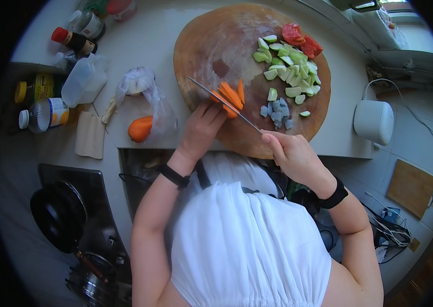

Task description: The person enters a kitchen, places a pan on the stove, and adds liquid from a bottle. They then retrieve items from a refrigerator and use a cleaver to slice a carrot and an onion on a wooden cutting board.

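Note:
My right hand grips a kitchen knife, seen nearly edge-on and slanting up to the left over a round wooden chopping board. Curled fingers of my left hand hold a carrot piece against the board, right beside the blade. Much of that piece is hidden by hand and knife. Orange carrot slices lie just beyond the blade. Farther right is a heap of pale green vegetable slices, with red tomato pieces behind it. Small greyish chunks, perhaps shrimp, sit nearer my right hand.
Left of the board lie a carrot stub and a plastic bag holding a pale bulb. Bottles and a clear container stand beyond. A black pan is on the cooktop. A white device stands right.

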`<state>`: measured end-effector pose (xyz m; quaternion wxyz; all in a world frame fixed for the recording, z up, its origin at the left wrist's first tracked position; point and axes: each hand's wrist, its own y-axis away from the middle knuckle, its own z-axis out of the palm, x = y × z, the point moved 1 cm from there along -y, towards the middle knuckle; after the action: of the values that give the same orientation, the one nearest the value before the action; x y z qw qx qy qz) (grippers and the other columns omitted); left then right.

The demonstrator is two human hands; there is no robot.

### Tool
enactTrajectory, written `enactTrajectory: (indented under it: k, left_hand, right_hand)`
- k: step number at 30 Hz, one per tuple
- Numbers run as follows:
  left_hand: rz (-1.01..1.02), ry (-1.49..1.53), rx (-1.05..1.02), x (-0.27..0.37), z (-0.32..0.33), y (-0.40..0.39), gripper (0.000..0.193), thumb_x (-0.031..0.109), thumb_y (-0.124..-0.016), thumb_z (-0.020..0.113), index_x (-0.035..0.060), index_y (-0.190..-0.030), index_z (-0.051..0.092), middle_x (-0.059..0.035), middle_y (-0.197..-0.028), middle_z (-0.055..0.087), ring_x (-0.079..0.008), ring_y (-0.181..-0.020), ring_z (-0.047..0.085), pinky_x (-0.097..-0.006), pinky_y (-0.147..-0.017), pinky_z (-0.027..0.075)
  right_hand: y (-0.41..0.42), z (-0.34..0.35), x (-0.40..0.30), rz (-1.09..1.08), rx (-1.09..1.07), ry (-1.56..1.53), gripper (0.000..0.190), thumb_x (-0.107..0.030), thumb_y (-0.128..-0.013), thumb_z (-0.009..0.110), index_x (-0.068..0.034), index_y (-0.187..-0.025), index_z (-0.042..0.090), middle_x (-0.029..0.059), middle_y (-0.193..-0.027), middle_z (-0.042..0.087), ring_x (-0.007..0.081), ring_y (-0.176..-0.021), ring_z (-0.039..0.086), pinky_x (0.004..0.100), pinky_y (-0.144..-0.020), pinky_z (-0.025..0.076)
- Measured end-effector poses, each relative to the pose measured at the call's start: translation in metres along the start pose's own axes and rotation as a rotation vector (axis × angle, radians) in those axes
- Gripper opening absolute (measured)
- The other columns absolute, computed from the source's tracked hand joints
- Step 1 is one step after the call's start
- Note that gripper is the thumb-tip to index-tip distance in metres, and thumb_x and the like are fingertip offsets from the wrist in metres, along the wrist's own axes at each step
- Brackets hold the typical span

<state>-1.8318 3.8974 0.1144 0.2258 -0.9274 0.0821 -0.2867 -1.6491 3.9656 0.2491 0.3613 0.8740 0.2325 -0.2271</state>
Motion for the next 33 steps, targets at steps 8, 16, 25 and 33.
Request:
enactTrajectory:
  k: [8,16,25,33]
  left_hand:
    - [-0.008,0.014,-0.007,-0.002,-0.001,0.002,0.028,0.004,-0.066,0.054,0.0006,-0.094,0.059,-0.0125,-0.100,0.057,-0.0278,-0.091,0.054,-0.0349,-0.079,0.049]
    - [-0.019,0.025,0.025,-0.002,-0.001,-0.002,0.028,0.004,-0.067,0.055,0.0005,-0.094,0.060,-0.0126,-0.105,0.057,-0.0286,-0.095,0.054,-0.0358,-0.081,0.049]
    - [-0.050,0.045,0.060,-0.001,0.006,0.011,0.031,-0.002,-0.068,0.061,0.0026,-0.099,0.061,-0.0102,-0.098,0.058,-0.0299,-0.091,0.054,-0.0378,-0.079,0.048]
    - [-0.022,0.036,0.096,-0.003,0.004,0.006,0.029,0.002,-0.066,0.056,0.0002,-0.095,0.059,-0.0126,-0.099,0.057,-0.0299,-0.095,0.054,-0.0365,-0.082,0.048]
  right_hand:
    - [-0.002,-0.002,-0.008,0.019,-0.026,0.013,0.036,-0.031,-0.095,0.043,-0.001,-0.100,0.061,0.0234,-0.071,0.059,0.0419,-0.071,0.057,0.0444,-0.063,0.046]
    - [-0.033,0.024,0.009,-0.126,0.092,0.018,0.035,-0.030,-0.094,0.044,-0.001,-0.100,0.062,0.0236,-0.072,0.059,0.0417,-0.070,0.057,0.0453,-0.063,0.046]
    - [-0.014,0.009,-0.001,-0.056,0.051,-0.067,0.037,-0.031,-0.094,0.044,0.000,-0.104,0.062,0.0237,-0.077,0.061,0.0410,-0.074,0.059,0.0427,-0.067,0.048]
    - [-0.018,0.014,0.006,-0.071,0.016,0.001,0.035,-0.030,-0.094,0.043,-0.002,-0.102,0.062,0.0246,-0.075,0.060,0.0402,-0.074,0.059,0.0434,-0.067,0.048]
